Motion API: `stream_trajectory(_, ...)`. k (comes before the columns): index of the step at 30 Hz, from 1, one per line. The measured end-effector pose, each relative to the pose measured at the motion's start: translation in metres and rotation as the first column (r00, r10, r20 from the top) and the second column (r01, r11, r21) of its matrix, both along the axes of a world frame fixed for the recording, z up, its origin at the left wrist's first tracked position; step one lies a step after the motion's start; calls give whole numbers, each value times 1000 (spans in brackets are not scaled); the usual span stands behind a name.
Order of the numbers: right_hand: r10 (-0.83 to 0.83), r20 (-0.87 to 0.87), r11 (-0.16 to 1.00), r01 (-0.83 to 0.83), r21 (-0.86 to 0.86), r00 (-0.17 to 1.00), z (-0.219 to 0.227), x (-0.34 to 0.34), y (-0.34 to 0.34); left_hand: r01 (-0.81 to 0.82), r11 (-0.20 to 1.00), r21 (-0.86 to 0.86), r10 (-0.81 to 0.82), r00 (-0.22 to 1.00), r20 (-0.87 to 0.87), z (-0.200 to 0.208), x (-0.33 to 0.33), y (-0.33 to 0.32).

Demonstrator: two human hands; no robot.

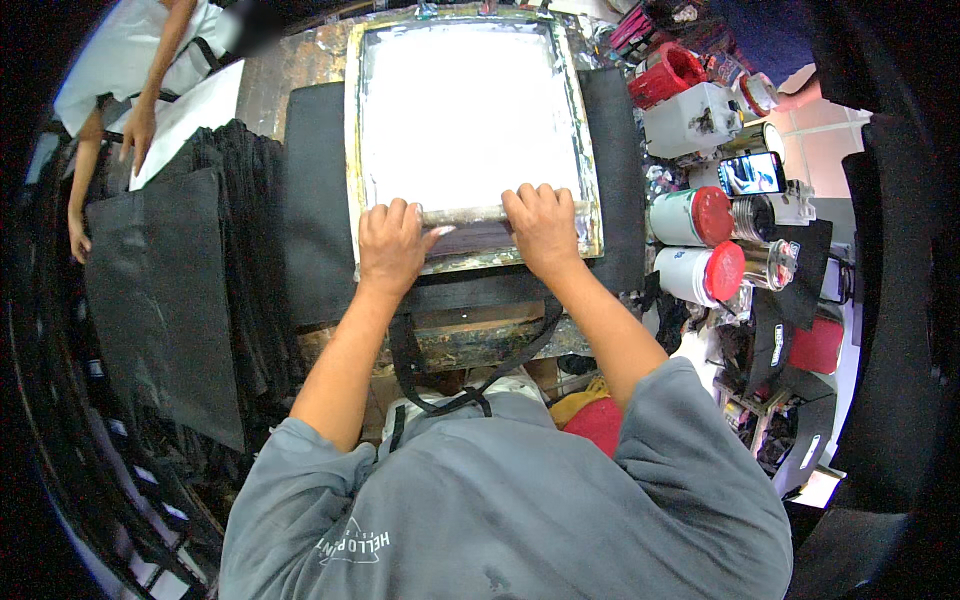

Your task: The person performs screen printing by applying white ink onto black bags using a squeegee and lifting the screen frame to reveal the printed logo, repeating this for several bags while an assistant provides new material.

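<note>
Both my hands grip a long squeegee (465, 215) that lies crosswise near the close end of a screen printing frame (353, 130). My left hand (390, 245) is closed on its left end, thumb along the bar. Toward the right end, my right hand (542, 230) is wrapped over the same bar. White shows across the frame's mesh beyond the squeegee, and a darker strip lies on the near side. Under the frame is a black fabric bag (315, 190), its strap handle (525, 362) looping toward my body. The squeegee's blade edge is hidden.
A tall stack of black fabric bags (160, 290) stands at left, where another person's hand (140, 130) reaches over. Along the right are red-lidded tubs (685, 275), a white jug (690, 120), a red container (665, 75) and a lit phone (752, 173). The stained table (450, 340) edge is before me.
</note>
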State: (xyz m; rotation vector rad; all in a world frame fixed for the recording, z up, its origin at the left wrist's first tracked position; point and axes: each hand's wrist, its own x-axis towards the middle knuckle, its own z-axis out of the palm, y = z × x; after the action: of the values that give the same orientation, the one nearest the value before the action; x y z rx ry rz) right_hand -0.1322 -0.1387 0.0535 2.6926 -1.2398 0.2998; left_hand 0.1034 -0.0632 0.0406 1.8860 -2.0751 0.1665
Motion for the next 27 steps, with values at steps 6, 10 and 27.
stream_trajectory(6, 4, -36, 997, -1, 72, 999, 12, 3, -13, 12, 999, -51, -20, 988, -152, 7, 9, -1)
stream_trajectory(10, -22, 24, 970, 15, 242, 999, 18, -5, 18, -232, 968, 94, 247, 950, -190, 19, 26, 63)
stream_trajectory(27, -26, 167, 989, 1, 148, 986, 104, -3, 24, -338, 938, 72, 249, 517, -819, 35, 43, 86)
